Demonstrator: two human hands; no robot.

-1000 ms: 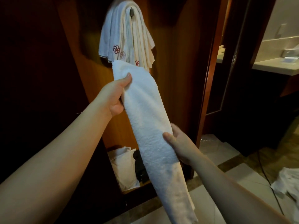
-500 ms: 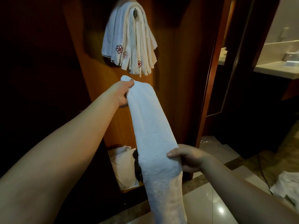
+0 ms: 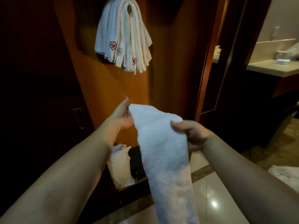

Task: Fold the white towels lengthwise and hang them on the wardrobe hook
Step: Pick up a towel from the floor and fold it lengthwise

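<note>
A long white towel (image 3: 163, 151), folded into a narrow strip, hangs down in front of me toward the floor. My left hand (image 3: 123, 117) pinches its top left corner. My right hand (image 3: 192, 135) grips its top right edge, fingers curled over the cloth. Above, several folded white towels with red flower emblems (image 3: 124, 39) hang bunched over the wardrobe hook (image 3: 129, 7) on the wooden wardrobe panel (image 3: 100, 88). Both hands are well below those hung towels.
A white bag (image 3: 119, 165) and a dark object (image 3: 136, 164) sit in the wardrobe's bottom compartment. A dark door with a recessed handle (image 3: 77, 118) is at left. More white cloth (image 3: 284, 173) lies on the tiled floor at right. A bathroom counter (image 3: 273, 68) stands beyond the doorway.
My left hand came down from just under the hung towels, lowering the towel's top end. My right hand slid up from the towel's middle to its top right edge.
</note>
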